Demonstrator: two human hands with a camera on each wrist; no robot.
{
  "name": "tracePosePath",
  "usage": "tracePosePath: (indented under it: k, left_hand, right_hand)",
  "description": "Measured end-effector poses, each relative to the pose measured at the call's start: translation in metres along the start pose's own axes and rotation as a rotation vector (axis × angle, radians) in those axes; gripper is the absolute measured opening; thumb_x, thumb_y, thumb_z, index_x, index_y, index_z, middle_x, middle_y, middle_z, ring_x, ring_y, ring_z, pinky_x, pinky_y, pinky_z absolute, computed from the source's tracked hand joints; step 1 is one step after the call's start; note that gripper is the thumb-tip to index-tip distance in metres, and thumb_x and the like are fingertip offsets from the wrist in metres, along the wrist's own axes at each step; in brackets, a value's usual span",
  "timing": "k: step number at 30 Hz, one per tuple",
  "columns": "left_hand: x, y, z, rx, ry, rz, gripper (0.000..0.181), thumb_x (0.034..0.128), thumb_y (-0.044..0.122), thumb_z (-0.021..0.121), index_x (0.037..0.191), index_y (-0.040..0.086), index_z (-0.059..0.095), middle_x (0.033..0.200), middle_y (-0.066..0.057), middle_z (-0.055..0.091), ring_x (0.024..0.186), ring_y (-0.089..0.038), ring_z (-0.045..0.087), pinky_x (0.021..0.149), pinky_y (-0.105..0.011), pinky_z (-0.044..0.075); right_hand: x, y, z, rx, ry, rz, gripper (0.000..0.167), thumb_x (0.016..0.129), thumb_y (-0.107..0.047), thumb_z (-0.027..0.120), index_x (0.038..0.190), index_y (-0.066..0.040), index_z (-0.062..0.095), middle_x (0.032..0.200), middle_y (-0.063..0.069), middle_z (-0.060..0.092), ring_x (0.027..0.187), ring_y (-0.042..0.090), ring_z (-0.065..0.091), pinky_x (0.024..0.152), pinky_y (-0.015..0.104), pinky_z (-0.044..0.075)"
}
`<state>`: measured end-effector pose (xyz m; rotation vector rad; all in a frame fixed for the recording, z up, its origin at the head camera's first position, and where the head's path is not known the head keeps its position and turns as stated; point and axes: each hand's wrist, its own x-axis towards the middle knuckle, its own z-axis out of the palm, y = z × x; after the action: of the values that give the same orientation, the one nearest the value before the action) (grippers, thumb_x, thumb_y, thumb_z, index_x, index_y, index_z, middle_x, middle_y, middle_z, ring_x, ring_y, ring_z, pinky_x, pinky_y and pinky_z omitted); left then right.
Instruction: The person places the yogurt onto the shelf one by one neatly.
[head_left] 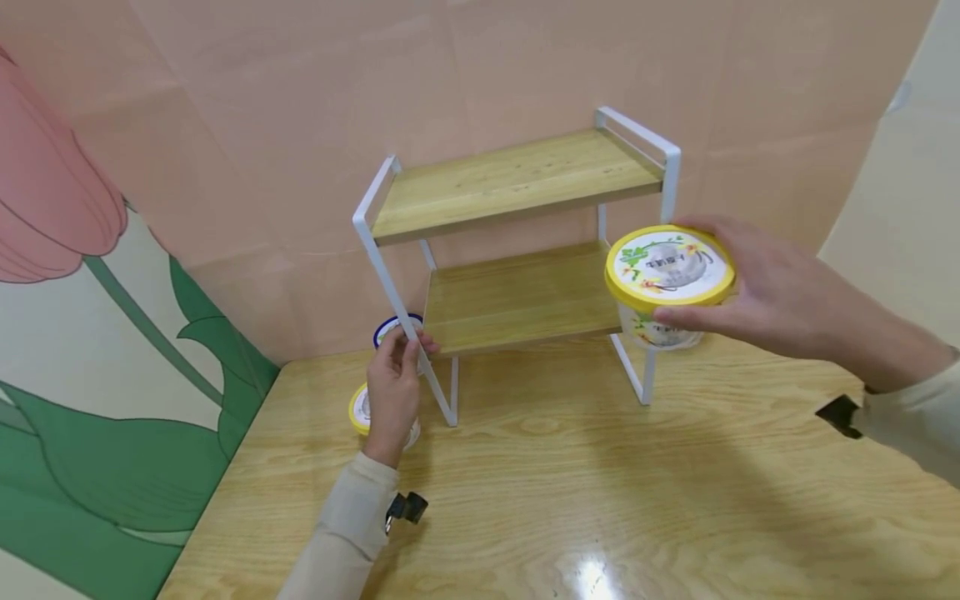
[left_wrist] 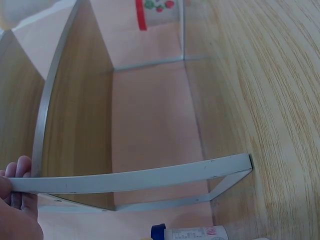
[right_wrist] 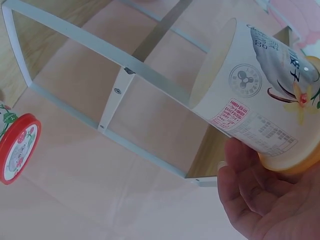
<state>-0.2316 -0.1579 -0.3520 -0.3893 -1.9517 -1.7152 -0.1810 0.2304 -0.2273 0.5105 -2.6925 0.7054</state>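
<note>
A two-tier shelf with wooden boards (head_left: pixel 517 183) and a white metal frame (left_wrist: pixel 130 180) stands on the table. My left hand (head_left: pixel 395 392) grips the frame's left front leg beside the lower board; in the left wrist view the fingers (left_wrist: pixel 22 167) curl round the metal bar. My right hand (head_left: pixel 780 292) holds a tub with a yellow lid (head_left: pixel 670 267) by its lid and side, in front of the shelf's right side. The right wrist view shows the tub's printed wall (right_wrist: pixel 260 95) and pale base, with the right hand (right_wrist: pixel 270 200) beneath it.
Left of the shelf stand a yellow-lidded tub (head_left: pixel 360 408) and a blue-lidded tub (head_left: pixel 386 327), both partly behind my left hand. A red-lidded tub (right_wrist: pixel 20 148) shows in the right wrist view. The wooden table (head_left: pixel 525 500) meets a pink backdrop (head_left: pixel 300 125).
</note>
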Motion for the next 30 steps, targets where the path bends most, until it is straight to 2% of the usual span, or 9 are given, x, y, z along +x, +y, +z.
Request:
tracePosePath:
  k: [14,22,24,28,30]
  left_hand:
    - [0.0005,0.0001,0.0007,0.000,0.001,0.007,0.020,0.1026,0.004,0.049,0.114,-0.010,0.058,0.103,-0.025,0.066,0.088,-0.006,0.070,0.093,-0.046,0.057]
    - [0.0003,-0.0002,0.0018,-0.019,0.002,0.008,0.020,0.1025,0.003,0.048,0.114,-0.011,0.057,0.103,-0.027,0.066,0.087,-0.007,0.069,0.090,-0.028,0.059]
    - [0.0002,-0.0002,0.0020,-0.018,0.002,0.008,0.020,0.1025,0.003,0.048,0.114,-0.011,0.057,0.103,-0.026,0.066,0.088,-0.007,0.069,0.090,-0.031,0.059]
    - [0.0006,0.0000,0.0017,-0.013,-0.003,0.006,0.021,0.1025,0.004,0.049,0.115,-0.010,0.057,0.104,-0.026,0.066,0.088,-0.007,0.069,0.093,-0.044,0.058]
    - [0.0006,0.0001,0.0015,-0.011,-0.004,0.006,0.021,0.1025,0.004,0.049,0.115,-0.010,0.057,0.104,-0.026,0.066,0.088,-0.007,0.069,0.094,-0.046,0.057]
  right_hand:
    - [0.0013,-0.0001,-0.0038,0.007,0.024,-0.027,0.094,0.076,-0.044,0.084,0.152,-0.020,0.035,0.132,0.015,0.055,0.119,0.038,0.049,0.092,0.057,0.037]
    - [0.0020,-0.0002,-0.0070,-0.003,0.016,-0.019,0.100,0.077,-0.045,0.083,0.157,-0.025,0.027,0.138,0.020,0.052,0.124,0.043,0.047,0.095,0.064,0.037]
    - [0.0022,-0.0004,-0.0081,-0.007,0.015,-0.015,0.102,0.077,-0.046,0.083,0.158,-0.027,0.024,0.141,0.022,0.050,0.126,0.045,0.045,0.096,0.066,0.036]
    - [0.0013,-0.0011,-0.0087,-0.012,0.021,-0.014,0.102,0.077,-0.046,0.083,0.158,-0.030,0.023,0.143,0.023,0.048,0.127,0.046,0.045,0.095,0.067,0.036]
    - [0.0013,-0.0014,-0.0088,-0.012,0.023,-0.016,0.102,0.077,-0.045,0.083,0.158,-0.029,0.023,0.143,0.023,0.049,0.126,0.046,0.045,0.095,0.067,0.036]
